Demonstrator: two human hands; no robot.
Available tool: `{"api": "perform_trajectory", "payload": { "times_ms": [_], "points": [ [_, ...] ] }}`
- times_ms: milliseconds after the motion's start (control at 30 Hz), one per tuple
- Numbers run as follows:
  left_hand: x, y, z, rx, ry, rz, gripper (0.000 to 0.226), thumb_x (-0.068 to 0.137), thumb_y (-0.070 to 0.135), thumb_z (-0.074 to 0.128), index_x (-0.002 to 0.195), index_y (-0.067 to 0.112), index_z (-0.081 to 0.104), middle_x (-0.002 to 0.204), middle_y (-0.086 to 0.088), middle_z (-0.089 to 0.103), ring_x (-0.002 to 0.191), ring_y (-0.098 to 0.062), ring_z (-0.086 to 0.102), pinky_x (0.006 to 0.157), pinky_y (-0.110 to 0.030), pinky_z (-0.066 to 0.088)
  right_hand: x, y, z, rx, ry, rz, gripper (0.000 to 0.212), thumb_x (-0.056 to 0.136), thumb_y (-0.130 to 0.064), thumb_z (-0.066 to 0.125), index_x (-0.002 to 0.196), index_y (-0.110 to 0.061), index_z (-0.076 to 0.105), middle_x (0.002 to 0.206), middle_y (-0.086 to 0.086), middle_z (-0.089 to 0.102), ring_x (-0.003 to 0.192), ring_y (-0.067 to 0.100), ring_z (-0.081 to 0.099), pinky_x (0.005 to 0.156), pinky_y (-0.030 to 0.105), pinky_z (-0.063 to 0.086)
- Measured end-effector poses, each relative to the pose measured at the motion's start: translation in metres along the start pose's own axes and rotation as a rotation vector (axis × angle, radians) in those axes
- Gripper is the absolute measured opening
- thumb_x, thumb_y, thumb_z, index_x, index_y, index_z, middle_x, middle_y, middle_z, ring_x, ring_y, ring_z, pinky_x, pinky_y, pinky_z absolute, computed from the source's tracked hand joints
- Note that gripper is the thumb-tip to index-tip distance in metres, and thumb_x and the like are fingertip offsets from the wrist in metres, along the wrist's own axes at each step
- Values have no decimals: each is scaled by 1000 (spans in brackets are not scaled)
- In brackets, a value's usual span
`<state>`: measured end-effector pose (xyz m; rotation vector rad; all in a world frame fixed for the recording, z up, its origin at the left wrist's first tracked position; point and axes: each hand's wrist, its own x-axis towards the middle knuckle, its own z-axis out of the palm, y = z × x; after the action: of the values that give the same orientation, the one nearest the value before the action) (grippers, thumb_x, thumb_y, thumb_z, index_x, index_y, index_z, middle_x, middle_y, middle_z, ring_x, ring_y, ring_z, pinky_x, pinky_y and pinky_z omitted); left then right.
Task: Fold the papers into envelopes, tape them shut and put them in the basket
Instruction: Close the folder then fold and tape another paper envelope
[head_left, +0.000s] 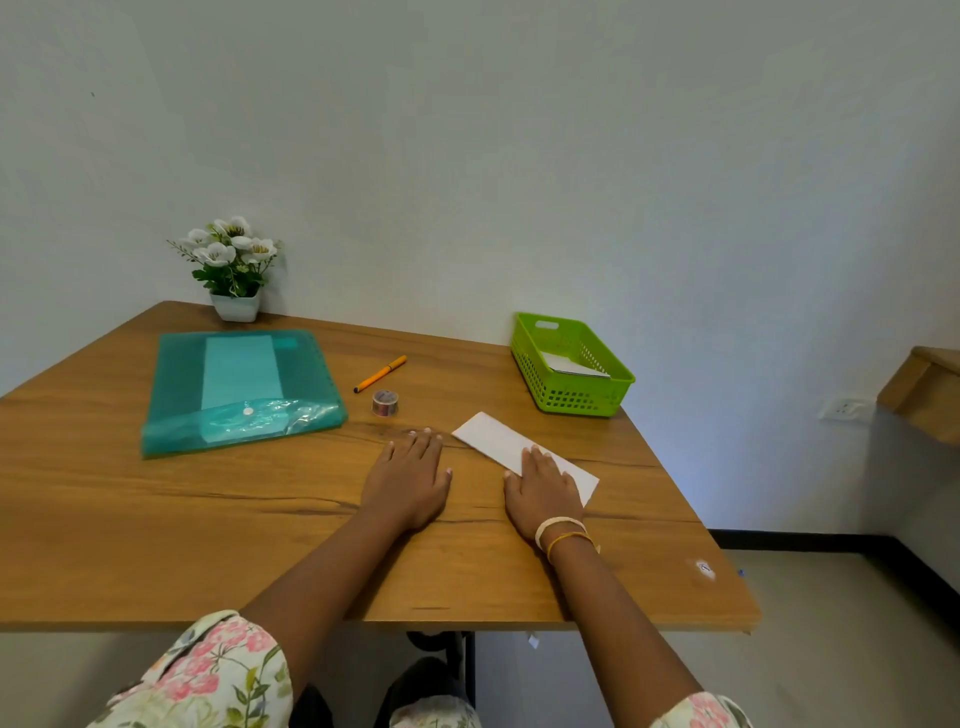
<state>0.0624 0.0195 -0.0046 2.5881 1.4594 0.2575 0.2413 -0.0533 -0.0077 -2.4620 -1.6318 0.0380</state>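
Two flat hands (472, 480), oblong folded paper (498, 439)

The right hand (543, 486) covers part of the folded paper (498, 441). The green basket (571, 400) wall hides most of the white papers (574, 366) inside. The tabletop (208, 519) is cut off at the left edge.

No legible text, brand, label or number appears on any object. A small round sticker (705, 568) on the worktop (156, 519), well to the right of the right hand (543, 491) near the front corner, bears a dark mark too small and blurred to read.
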Motion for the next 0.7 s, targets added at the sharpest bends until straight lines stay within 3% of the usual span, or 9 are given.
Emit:
{"api": "perform_trajectory", "payload": {
  "times_ms": [100, 267, 400, 533, 700],
  "points": [
    [-1, -2, -2, 2, -8, 18, 61, 100, 47, 21, 154, 19, 11, 162, -1, 7, 148, -17, 5, 120, -40, 7, 4, -4, 0, 43, -44, 127, 68, 97, -49, 22, 153, -13, 12, 161, 2, 8, 148, 19, 7, 119, 42, 9],
    [-3, -1, -2, -14, 4, 21, 60, 100, 47, 23, 153, 20, 15, 161, -2, 10, 148, -18, 8, 119, -41, 9, 5, -5, -1, 38, -46, 153, 69, 97, -49, 22, 153, -11, 8, 161, 5, 3, 149, 21, 2, 120, 43, 5],
    [-14, -5, -9, -57, 112, 21, 53, 98, 39, 35, 146, 18, 33, 159, -4, 20, 147, -20, 14, 119, -43, 10, 0, -25, -1, -22, 137, -84, 61, 96, -30, 33, 152, -10, 16, 160, 9, 11, 148, 22, 8, 119, 39, 14],
    [-26, -34, -19, -6, 294, -44, 49, 89, 29, 49, 136, 15, 45, 154, -8, 30, 145, -23, 21, 119, -47, 11, -13, -79, 5, 130, 77, -288, 52, 97, -24, 38, 147, -11, 31, 155, 9, 30, 144, 21, 25, 115, 33, 26],
    [-37, -93, -35, 55, 435, -241, 60, 86, 24, 53, 142, 13, 38, 155, -15, 26, 145, -29, 22, 115, -56, 11, -16, -125, 15, 126, 77, -343, 48, 97, -25, 37, 143, -12, 38, 152, 9, 35, 140, 23, 32, 114, 37, 29]
  ]
}}
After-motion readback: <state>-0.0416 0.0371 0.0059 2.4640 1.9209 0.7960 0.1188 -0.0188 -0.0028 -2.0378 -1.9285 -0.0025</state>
